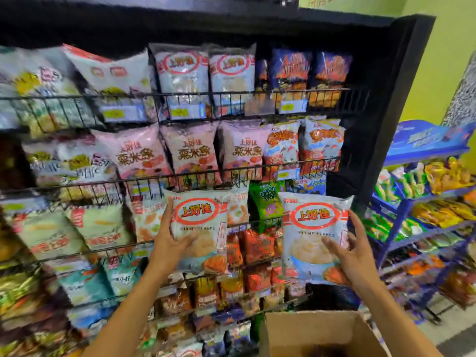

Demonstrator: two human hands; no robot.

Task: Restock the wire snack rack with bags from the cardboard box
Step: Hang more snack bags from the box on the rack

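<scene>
Holding two bags up out of the cardboard box [309, 331], the person looks partway through the job, with neither bag yet seated on the wire snack rack [231, 93]. The left hand [171, 243] grips the first shrimp-flakes bag [203, 228] by its left edge, thumb curled across the front, before the rack's middle tiers. The right hand [353, 256] clasps the second shrimp-flakes bag [313, 235] by its right edge, near the rack's right edge. Matching bags [206, 73] stand at the middle of the top tier, probably the slot to fill. The pink bags [190, 150] and a green bag [265, 202] crowd the tiers between, and the front rails must be cleared. How many bags remain in the box cannot be told. A blue shelf [401, 210] stands beyond the rack's right edge.
</scene>
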